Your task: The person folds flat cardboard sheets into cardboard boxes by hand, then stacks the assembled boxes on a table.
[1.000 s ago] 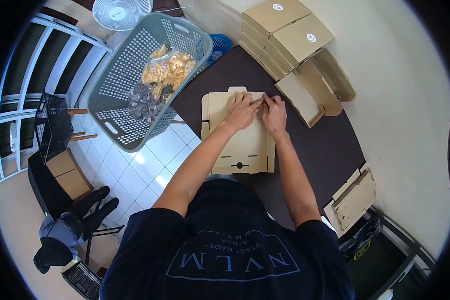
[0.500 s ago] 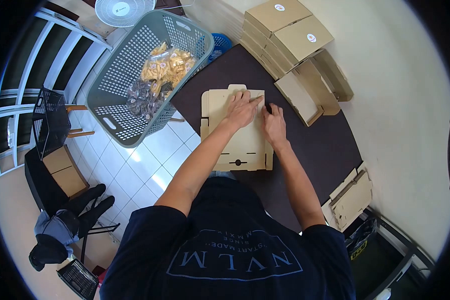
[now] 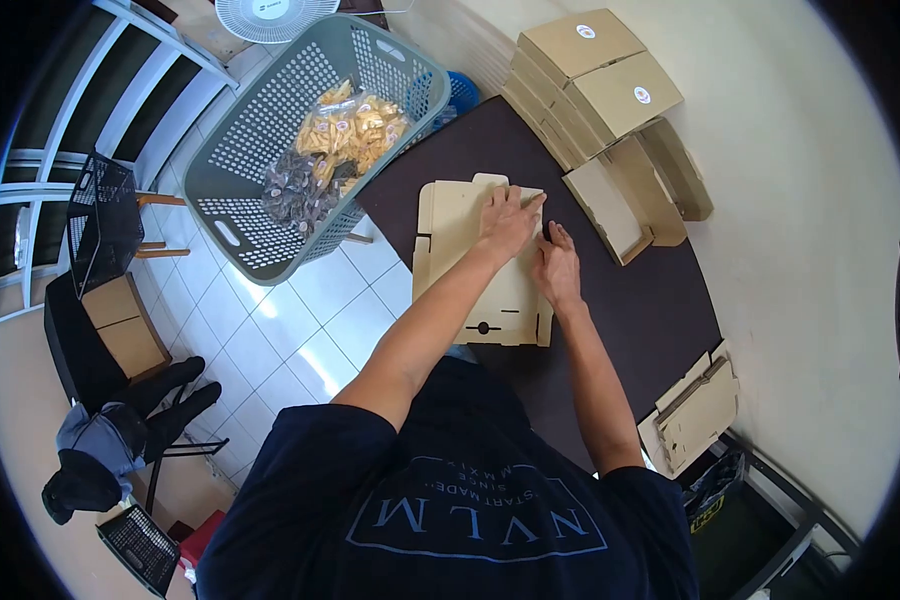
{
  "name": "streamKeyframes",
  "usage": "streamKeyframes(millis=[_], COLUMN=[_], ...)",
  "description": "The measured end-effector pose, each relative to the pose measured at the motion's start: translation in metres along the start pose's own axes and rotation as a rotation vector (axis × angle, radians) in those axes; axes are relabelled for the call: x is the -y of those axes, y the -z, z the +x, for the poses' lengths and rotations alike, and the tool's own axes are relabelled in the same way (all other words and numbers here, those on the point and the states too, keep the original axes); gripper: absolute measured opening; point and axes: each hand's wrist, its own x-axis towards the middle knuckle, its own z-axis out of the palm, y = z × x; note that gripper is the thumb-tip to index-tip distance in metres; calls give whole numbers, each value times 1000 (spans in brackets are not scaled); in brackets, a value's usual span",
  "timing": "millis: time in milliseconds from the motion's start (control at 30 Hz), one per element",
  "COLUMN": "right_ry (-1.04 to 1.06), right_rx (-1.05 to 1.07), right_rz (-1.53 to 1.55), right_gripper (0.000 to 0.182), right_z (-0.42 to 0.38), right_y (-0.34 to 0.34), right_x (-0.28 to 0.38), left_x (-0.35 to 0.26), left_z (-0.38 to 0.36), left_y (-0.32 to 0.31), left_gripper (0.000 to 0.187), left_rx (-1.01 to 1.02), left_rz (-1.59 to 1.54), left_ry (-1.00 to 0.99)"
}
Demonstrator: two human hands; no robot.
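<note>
A flat, unfolded cardboard box [image 3: 453,270] with slots and a round hole near its close end lies on the dark table. My left hand [image 3: 510,222] rests on its upper part, palm down with the fingers stretched out, the index finger reaching toward the far right corner. At the right edge, my right hand [image 3: 558,268] has its fingers bent around the cardboard's side flap and closed on it. The fingertips are partly hidden from above.
Folded cardboard boxes [image 3: 625,95] with round stickers stand stacked at the back right, an open box [image 3: 620,205] before them. More flat cardboard [image 3: 695,415] lies right. A grey basket [image 3: 240,150] holds bagged snacks. On the left sits another person [image 3: 105,440].
The whole view has shifted a little. My right hand has slid slightly toward me along the cardboard's edge, while my left hand stays on the upper part.
</note>
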Motion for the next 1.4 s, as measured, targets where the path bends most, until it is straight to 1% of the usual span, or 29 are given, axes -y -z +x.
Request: streamKeyframes(millis=[67, 133, 167, 200, 233, 300, 333, 400, 433, 467, 533, 567, 600, 633, 667, 700, 733, 800, 833, 867, 900, 933, 1000, 1033, 1100, 1133, 1200, 1333, 1400], right_ry=[-21, -36, -115, -198, -194, -195, -193, -47, -44, -36, -14, -10, 2, 14, 15, 60, 104, 127, 156, 161, 134, 103, 93, 83, 76, 69, 70, 91, 99], right_rx=[44, 90, 74, 61, 66, -204, -198, -229, -150, -149, 4, 5, 34, 64, 67, 109, 148, 185, 220, 220, 254, 288, 289, 294, 301, 299, 292, 268, 269], right_rz=[29, 53, 111, 171, 176, 40, 47, 190, 301, 305, 490, 491, 470, 449, 450, 394, 336, 283, 232, 232, 220, 207, 199, 194, 187, 179, 174, 139, 147], right_gripper=[30, 29, 26, 22, 22, 16, 16, 13, 17, 17, 23, 23, 29, 36, 36, 41, 46, 47, 49, 49, 48, 46, 46, 46, 46, 45, 45, 45, 46], right_z=[6, 16, 22, 26, 31, 38, 41, 50, 54, 59, 68, 73, 79, 82, 84, 87, 89, 89, 89, 91, 93, 94, 95, 94, 92, 94, 92, 89, 89], right_y=[6, 13, 17, 22, 29, 35, 29, 16, 7, -3, -21, -28, -34, -38, -41, -43, -44, -47, -48, -49, -48, -47, -46, -46, -46, -45, -46, -49, -50], right_x=[-5, -4, -1, 4, 13, 37, 44, 59, 68, 78, 95, 99, 102, 103, 102, 100, 98, 96, 96, 96, 97, 98, 100, 101, 102, 103, 104, 102, 100], left_x=[7, 28, 39, 50, 60, 72, 80, 94, 99, 101, 96, 92, 90, 88, 87, 84, 83, 83, 85, 90, 95, 100, 105, 104, 103, 102, 94, 86, 80], left_z=[-1, 2, -4, -19, -36, -72, -81, -94, -97, -97, -97, -96, -96, -95, -96, -98, -96, -93, -91, -87, -84, -81, -77, -78, -86, -87, -92, -101, -109], left_y=[1, -9, -8, 3, 15, 41, 38, 31, 30, 29, 29, 29, 24, 19, 14, 16, 20, 25, 26, 29, 29, 29, 30, 31, 32, 35, 35, 38, 39], left_gripper=[44, 44, 44, 43, 42, 44, 44, 40, 36, 36, 37, 36, 36, 35, 33, 35, 35, 33, 33, 31, 31, 31, 32, 32, 40, 40, 47, 47, 45], left_rx=[-2, -269, -277, -408, -538, -647, -646, -566, -493, -500, -485, -482, -485, -496, -504, -470, -471, -354, -354, -380, -404, -405, -404, -403, -350, -353, -350, -286, -211], left_rz=[-15, -521, -518, -540, -558, -239, -232, -234, -280, -277, -336, -293, -293, -222, -152, -81, -82, -30, -31, -3, 26, 26, -5, -6, 2, 6, 38, 23, 52], left_ry=[7, -119, -113, -40, 33, 329, 336, 677, 640, 645, 379, 300, 303, 237, 172, 172, 170, 167, 170, 110, 50, 50, -32, -31, 2, -1, 19, 49, 41])
